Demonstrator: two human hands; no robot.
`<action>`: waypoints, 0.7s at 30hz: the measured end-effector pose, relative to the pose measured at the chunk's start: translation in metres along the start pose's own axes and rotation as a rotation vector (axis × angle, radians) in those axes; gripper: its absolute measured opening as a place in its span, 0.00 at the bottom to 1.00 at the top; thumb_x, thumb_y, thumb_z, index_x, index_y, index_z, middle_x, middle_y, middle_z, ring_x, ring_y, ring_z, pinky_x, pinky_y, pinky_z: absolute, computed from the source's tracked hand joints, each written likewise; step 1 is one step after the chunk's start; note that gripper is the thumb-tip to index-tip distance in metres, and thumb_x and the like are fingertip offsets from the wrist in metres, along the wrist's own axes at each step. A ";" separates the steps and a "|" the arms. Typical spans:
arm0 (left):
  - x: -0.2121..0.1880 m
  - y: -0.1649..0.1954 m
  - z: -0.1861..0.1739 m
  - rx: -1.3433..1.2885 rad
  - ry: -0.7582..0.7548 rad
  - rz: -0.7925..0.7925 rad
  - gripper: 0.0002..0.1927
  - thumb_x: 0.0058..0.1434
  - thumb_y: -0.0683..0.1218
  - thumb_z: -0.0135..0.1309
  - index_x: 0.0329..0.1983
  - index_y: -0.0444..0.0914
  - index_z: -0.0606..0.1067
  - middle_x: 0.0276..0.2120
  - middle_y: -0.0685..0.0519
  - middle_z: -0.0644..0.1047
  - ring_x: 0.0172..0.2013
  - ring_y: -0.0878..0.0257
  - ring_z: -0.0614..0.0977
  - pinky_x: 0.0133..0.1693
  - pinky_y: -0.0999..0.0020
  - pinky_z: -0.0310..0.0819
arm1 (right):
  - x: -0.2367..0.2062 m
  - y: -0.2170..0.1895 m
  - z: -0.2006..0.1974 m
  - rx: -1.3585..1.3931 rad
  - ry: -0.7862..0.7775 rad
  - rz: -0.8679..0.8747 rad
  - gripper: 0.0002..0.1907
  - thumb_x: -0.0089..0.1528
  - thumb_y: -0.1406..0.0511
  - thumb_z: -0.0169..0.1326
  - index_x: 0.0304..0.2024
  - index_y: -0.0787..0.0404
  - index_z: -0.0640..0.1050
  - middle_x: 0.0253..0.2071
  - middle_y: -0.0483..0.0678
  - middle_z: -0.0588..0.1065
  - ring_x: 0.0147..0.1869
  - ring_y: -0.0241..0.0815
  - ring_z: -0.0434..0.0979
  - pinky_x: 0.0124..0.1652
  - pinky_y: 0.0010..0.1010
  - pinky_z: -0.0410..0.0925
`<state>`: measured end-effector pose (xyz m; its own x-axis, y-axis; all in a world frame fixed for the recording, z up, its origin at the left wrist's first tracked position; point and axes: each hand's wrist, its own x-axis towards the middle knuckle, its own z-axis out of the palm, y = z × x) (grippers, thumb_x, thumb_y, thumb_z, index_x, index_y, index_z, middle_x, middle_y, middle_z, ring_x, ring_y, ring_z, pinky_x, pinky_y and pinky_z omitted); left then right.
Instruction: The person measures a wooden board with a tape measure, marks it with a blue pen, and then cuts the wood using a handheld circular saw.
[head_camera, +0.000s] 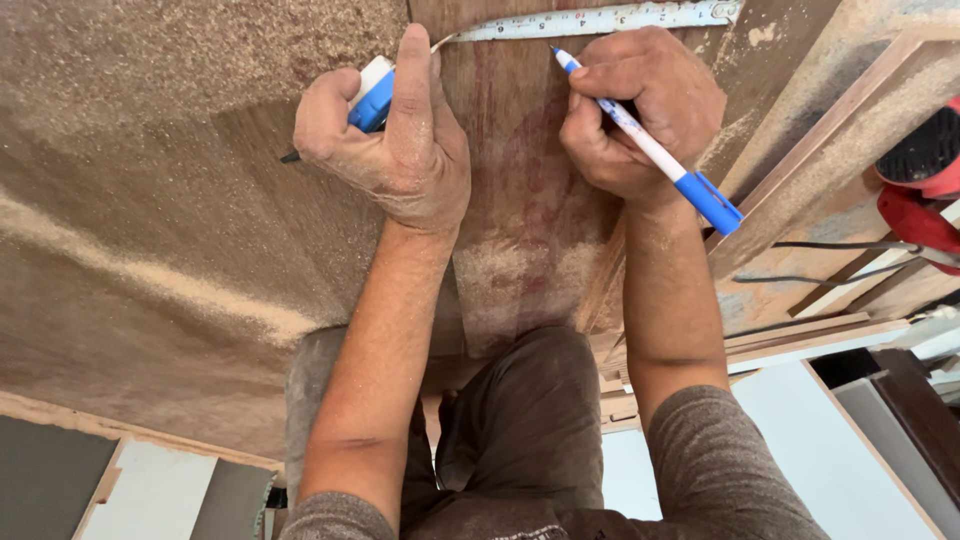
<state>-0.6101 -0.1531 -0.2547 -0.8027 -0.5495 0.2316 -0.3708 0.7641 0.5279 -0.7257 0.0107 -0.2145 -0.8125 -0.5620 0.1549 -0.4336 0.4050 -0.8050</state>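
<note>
Marking a wooden board along a tape measure.
Your left hand clenched the blue-and-white tape measure case on the sawdust-covered surface, its blade stretched across the reddish board. Your right hand gripped a blue-capped pen in its fingers, tip just below the blade. A red power tool lay at right.

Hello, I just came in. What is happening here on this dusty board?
A person is measuring a brown board. The left hand grips a blue and white tape measure case, and the tape blade runs across the board's far edge. The right hand holds a blue and white pen with its tip just below the blade. Sawdust covers the large panel beside it. A red tool lies at the right.
</note>
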 end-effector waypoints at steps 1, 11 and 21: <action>0.000 0.000 0.000 0.005 0.001 -0.004 0.16 0.71 0.49 0.66 0.59 0.52 0.78 0.49 0.54 0.60 0.53 0.60 0.66 0.46 0.66 0.66 | -0.001 0.001 0.000 0.004 0.005 0.003 0.11 0.60 0.81 0.60 0.39 0.64 0.77 0.37 0.52 0.79 0.39 0.46 0.82 0.38 0.31 0.75; -0.001 -0.001 0.003 0.024 0.020 0.002 0.16 0.71 0.49 0.65 0.60 0.54 0.77 0.49 0.54 0.61 0.54 0.59 0.65 0.51 0.65 0.66 | 0.005 -0.001 0.001 0.023 0.017 -0.013 0.11 0.60 0.81 0.59 0.40 0.65 0.77 0.37 0.53 0.79 0.40 0.45 0.82 0.38 0.30 0.76; -0.002 -0.001 -0.002 0.026 0.003 0.009 0.15 0.71 0.48 0.64 0.58 0.50 0.77 0.50 0.52 0.61 0.53 0.56 0.65 0.52 0.62 0.65 | -0.023 0.010 0.002 0.133 0.068 0.063 0.10 0.59 0.81 0.57 0.40 0.65 0.75 0.37 0.54 0.78 0.39 0.46 0.80 0.39 0.33 0.75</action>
<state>-0.6075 -0.1530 -0.2542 -0.8045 -0.5437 0.2389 -0.3758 0.7776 0.5042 -0.7102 0.0260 -0.2270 -0.8628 -0.4868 0.1363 -0.3293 0.3366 -0.8822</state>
